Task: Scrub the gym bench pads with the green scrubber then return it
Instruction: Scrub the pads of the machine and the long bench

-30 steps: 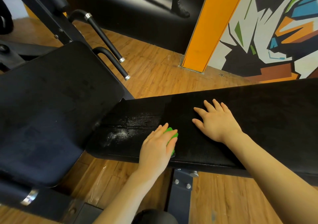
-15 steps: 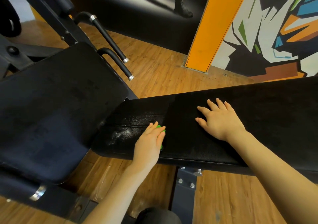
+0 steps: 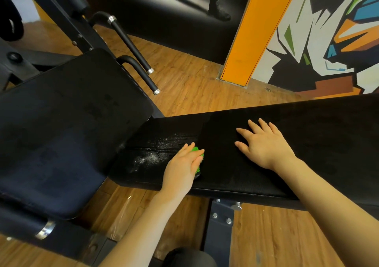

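Head view: left hand [image 3: 181, 169] covers the green scrubber [image 3: 197, 160], fingers curled over it, pressing it onto the long pad [image 3: 235, 164] near its front edge. Only bits of green show past the fingers. Wet, foamy streaks [image 3: 152, 154] glisten on the pad just left of the scrubber. Right hand [image 3: 264, 144] lies flat on the same pad, fingers spread, holding nothing, near the left hand but apart. Seat pad [image 3: 61, 131] sits to the left, above the wood floor [image 3: 194, 86].
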The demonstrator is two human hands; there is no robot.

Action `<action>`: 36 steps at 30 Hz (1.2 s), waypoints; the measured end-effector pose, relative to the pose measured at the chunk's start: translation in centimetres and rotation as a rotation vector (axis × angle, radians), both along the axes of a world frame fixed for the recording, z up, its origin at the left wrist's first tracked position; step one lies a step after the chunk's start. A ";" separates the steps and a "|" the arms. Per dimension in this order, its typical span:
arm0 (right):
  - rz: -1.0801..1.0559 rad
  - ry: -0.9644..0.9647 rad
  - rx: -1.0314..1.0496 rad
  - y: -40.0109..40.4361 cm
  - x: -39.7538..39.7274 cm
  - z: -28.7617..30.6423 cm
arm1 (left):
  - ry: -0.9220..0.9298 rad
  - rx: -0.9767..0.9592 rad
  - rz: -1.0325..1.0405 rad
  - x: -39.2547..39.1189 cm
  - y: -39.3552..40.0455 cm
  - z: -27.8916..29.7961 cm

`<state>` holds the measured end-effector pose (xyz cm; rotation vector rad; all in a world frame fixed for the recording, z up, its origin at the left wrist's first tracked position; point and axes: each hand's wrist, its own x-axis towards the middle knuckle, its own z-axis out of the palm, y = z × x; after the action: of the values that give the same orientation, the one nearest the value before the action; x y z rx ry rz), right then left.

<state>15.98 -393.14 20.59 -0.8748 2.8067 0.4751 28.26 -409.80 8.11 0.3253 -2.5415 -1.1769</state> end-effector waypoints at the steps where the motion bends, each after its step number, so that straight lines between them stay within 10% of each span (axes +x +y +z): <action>1: 0.000 -0.002 0.000 0.0 0.0 0.0 | -0.010 -0.001 0.010 0.1 -0.4 -0.2; 36: 0.030 -0.046 -0.051 -4.2 -0.6 -2.8 | -0.131 -0.024 -0.058 -10.3 -4.2 -0.3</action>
<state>15.33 -397.37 17.83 -0.9274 2.7787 0.3839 17.99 -413.99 7.76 0.3353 -2.6918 -1.1813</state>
